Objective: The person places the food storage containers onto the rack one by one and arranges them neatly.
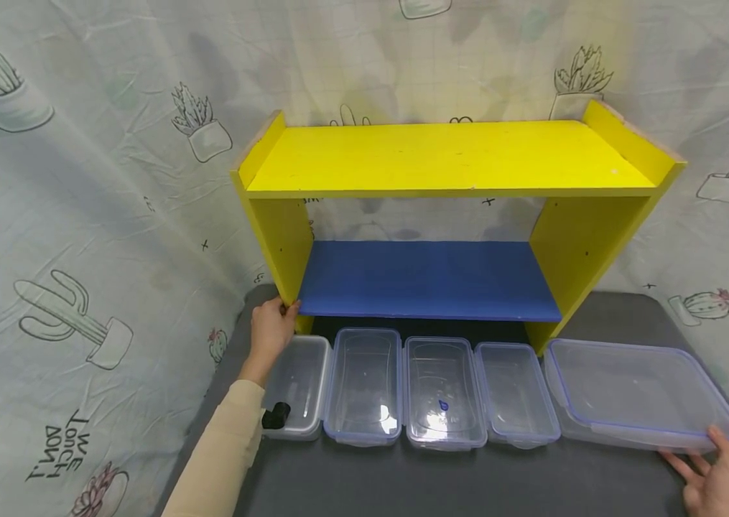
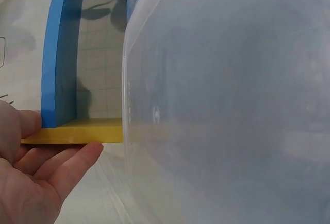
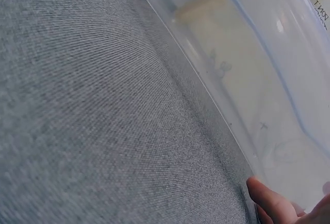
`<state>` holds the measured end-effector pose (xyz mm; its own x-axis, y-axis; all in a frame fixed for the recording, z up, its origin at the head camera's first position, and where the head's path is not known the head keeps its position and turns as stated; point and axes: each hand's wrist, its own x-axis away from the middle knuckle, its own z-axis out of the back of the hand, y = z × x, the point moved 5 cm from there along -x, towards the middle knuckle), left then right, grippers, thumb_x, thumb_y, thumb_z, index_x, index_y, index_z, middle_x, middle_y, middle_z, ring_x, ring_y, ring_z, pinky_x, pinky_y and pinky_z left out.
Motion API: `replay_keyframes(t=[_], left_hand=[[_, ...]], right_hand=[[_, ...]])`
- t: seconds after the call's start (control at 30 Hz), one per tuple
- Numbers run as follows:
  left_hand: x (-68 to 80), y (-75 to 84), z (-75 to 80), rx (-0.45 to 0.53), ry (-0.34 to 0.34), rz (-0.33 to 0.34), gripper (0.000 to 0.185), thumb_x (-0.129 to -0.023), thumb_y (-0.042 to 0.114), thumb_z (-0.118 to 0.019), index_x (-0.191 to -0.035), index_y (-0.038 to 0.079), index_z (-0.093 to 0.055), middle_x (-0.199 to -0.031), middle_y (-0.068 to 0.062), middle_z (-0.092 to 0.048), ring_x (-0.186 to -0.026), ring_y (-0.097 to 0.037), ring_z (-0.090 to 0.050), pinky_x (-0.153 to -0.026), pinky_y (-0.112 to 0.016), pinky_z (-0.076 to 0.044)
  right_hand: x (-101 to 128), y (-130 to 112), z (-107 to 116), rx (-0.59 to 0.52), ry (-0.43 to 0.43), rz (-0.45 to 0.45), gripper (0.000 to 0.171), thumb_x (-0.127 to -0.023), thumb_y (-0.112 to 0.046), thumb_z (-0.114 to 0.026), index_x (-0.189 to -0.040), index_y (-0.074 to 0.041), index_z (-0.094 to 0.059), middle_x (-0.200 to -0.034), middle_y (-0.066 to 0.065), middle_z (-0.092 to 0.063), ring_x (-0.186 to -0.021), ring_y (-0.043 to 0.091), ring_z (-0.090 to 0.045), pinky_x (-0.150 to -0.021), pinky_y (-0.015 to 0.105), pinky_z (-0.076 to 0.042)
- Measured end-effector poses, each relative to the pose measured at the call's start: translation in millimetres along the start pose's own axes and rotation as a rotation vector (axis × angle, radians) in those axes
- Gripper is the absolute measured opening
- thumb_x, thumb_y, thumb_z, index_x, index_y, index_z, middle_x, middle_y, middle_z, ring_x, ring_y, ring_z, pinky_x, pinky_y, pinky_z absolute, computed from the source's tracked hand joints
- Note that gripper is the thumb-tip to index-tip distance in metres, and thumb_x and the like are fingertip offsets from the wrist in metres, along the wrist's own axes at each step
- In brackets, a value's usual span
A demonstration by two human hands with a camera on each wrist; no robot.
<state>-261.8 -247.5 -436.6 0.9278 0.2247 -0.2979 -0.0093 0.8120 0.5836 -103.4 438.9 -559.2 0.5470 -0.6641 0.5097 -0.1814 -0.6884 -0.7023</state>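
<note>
A yellow shelf unit (image 1: 448, 158) with a blue lower shelf (image 1: 425, 280) stands at the back. My left hand (image 1: 271, 329) grips the front edge of its left side panel, level with the blue shelf. In the left wrist view, the thumb lies on one side of the yellow panel (image 2: 93, 131) and the fingers (image 2: 77, 165) on the other. At the far right, my right hand (image 1: 722, 477) holds the near right corner of a large clear food container (image 1: 642, 391) with a blue-edged lid, thumb on the rim and fingers low at its side.
Several smaller clear containers stand in a row before the shelf: one with a whitish rim (image 1: 302, 380), then blue-rimmed ones (image 1: 364, 388). A black strap (image 1: 276, 416) crosses my left wrist. The grey tabletop (image 1: 429, 481) lies in front; a cactus-print curtain (image 1: 112, 215) surrounds it.
</note>
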Motion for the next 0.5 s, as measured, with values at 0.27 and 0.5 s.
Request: replay_keyframes(t=[0.27,0.5], left_hand=[[1.1,2.2,1.0,0.010,0.016,-0.013,0.027,-0.094,0.023,-0.065,-0.080,0.000,-0.066,-0.067,-0.014,-0.066,-0.055,-0.024,-0.058,-0.051,-0.031,-0.043],[-0.9,0.2,2.0,0.026,0.022,-0.023,0.027,-0.094,0.022,-0.064,-0.082,-0.002,-0.066,-0.068,-0.016,-0.066,-0.056,-0.026,-0.059,-0.051,-0.031,-0.044]], right_hand=[[9.0,-8.4,-0.5,-0.101,-0.050,0.069,0.032,-0.084,0.001,-0.072,-0.114,-0.012,-0.068,-0.104,-0.005,-0.069,-0.074,0.014,-0.071,-0.034,0.044,-0.047],[19.0,-12.7,-1.8,-0.108,-0.032,0.126,0.024,-0.083,-0.002,-0.074,-0.106,-0.008,-0.068,-0.113,-0.004,-0.065,-0.079,0.015,-0.070,-0.037,0.043,-0.050]])
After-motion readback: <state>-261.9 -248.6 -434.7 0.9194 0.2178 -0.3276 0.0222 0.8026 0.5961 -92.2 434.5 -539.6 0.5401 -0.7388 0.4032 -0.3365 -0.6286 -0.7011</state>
